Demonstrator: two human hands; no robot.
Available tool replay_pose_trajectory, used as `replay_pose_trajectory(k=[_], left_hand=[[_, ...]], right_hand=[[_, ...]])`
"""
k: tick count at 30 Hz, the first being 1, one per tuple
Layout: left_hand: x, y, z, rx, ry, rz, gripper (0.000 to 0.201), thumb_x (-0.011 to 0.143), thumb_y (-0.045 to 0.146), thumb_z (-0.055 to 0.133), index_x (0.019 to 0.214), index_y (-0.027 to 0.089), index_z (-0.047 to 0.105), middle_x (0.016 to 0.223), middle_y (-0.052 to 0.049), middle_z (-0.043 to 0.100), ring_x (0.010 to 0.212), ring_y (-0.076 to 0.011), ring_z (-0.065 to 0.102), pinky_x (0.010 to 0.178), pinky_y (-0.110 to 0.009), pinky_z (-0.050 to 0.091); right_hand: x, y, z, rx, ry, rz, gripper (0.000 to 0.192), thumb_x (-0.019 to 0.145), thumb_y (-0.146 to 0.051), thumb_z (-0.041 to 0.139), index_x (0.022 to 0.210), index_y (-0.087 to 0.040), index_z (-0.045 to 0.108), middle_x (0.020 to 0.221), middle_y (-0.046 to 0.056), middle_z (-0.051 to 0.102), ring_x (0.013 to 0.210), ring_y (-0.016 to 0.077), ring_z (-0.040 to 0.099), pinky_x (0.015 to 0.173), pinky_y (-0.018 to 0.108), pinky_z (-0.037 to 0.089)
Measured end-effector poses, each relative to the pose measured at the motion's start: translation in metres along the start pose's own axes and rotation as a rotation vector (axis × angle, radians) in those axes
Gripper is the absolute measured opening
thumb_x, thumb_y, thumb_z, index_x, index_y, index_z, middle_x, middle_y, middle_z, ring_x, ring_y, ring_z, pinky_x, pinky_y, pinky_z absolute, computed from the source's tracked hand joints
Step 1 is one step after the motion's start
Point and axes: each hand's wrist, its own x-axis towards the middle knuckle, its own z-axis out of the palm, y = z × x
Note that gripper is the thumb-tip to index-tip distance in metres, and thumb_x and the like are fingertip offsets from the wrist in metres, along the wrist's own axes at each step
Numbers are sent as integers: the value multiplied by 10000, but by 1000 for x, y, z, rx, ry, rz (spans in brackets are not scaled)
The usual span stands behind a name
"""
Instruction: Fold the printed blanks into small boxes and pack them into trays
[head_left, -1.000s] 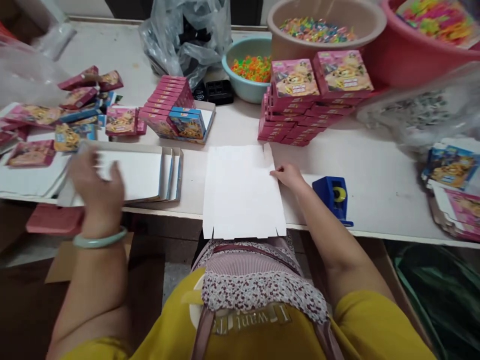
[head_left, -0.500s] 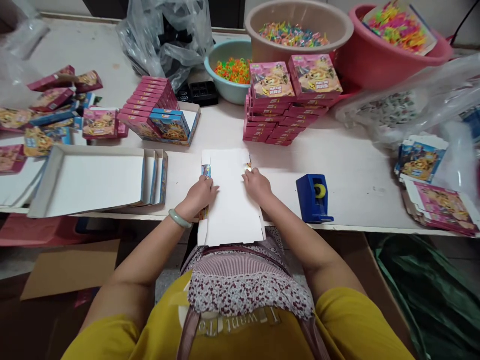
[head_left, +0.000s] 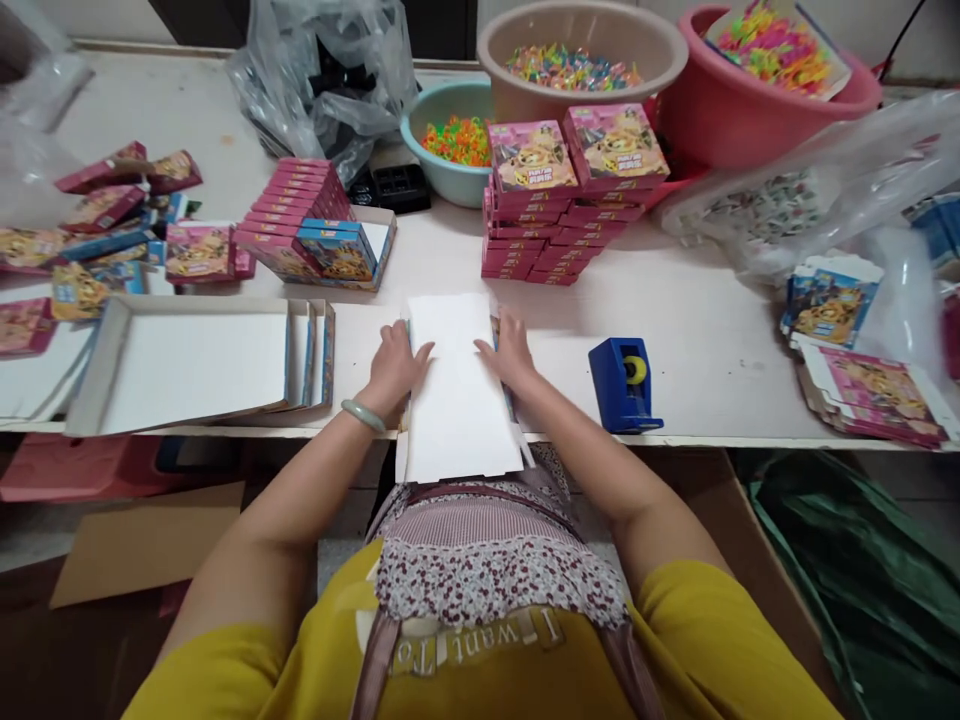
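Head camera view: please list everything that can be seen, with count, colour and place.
card sheet: one, white, table front edge, centre
tape dispenser: one, blue, right of the sheet
stacked boxes: many, pink, behind the sheet
open trays: several nested, white, left
loose boxes: many, pink and blue, far left
bowl: one, pale green, back centre
tubs: two, beige and red, back right
plastic bags: several, clear, back and right
left hand: pressing the sheet's left side
right hand: pressing the sheet's right side
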Motion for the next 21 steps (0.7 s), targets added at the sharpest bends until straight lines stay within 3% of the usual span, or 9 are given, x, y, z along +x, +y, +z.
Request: replay_pose_trajectory(k=[2, 4, 7, 9, 11, 14, 17, 21], left_hand=[[16, -3, -13, -12, -81, -134, 558, 904, 347, 513, 1382, 70, 437, 1326, -271, 499, 1088, -365, 621, 889, -419, 498], [28, -2, -23, 7, -170, -182, 555, 874, 189, 470, 1420, 93, 434, 1341, -267, 500, 1066, -357, 639, 881, -424, 502], [33, -2, -30, -44, -173, -126, 668, 826, 84, 439, 1490, 131, 370, 1287, -242, 565, 1070, -342, 640, 887, -422, 494], [32, -6, -30, -147, -140, -82, 643, 818, 88, 458, 1457, 145, 422, 1194, -192, 634, 1048, -306, 641, 877, -384, 493], [30, -14, -30, -349, -80, -76, 508, 840, 145, 476, 1344, 147, 535, 1058, -126, 679, 945, -241, 643, 808, -313, 492], [30, -28, -30, -739, 4, -91, 293, 853, 330, 549, 1074, 159, 639, 824, -34, 642, 726, -159, 574, 643, -238, 438], [32, -33, -30, -932, 50, -76, 202, 782, 374, 638, 817, 176, 614, 711, 11, 562, 662, -128, 494, 595, -217, 375], [34, -26, -29, -1067, 30, -127, 192, 739, 309, 667, 672, 172, 550, 623, 33, 493, 596, -106, 422, 565, -218, 340]], right_hand=[[18, 2, -16, -12, -131, 63, 593, 907, -270, 525, 1455, -81, 404, 1376, 211, 519, 1236, 288, 524, 1026, 358, 414], [30, 1, -28, -65, -243, 62, 492, 880, -152, 488, 1370, -125, 520, 1299, 178, 590, 1123, 271, 600, 958, 335, 453], [33, -2, -36, -148, -256, 25, 459, 836, -79, 486, 1272, -165, 601, 1193, 152, 661, 1041, 278, 631, 880, 330, 471], [30, 0, -37, -156, -224, 9, 377, 849, -110, 504, 1194, -175, 639, 1104, 134, 695, 988, 272, 635, 838, 324, 467], [29, 7, -38, -33, -157, 0, 233, 881, -193, 521, 1060, -184, 671, 993, 96, 706, 900, 236, 627, 781, 301, 459], [33, 20, -42, 392, -136, 56, 168, 890, -340, 550, 866, -195, 631, 735, 6, 618, 660, 151, 538, 620, 255, 422], [37, 26, -46, 707, -180, 151, 244, 845, -415, 607, 743, -200, 554, 575, -58, 458, 510, 98, 390, 497, 221, 328], [38, 24, -47, 815, -135, 193, 342, 764, -436, 706, 652, -203, 481, 548, -73, 411, 490, 77, 336, 473, 210, 280]])
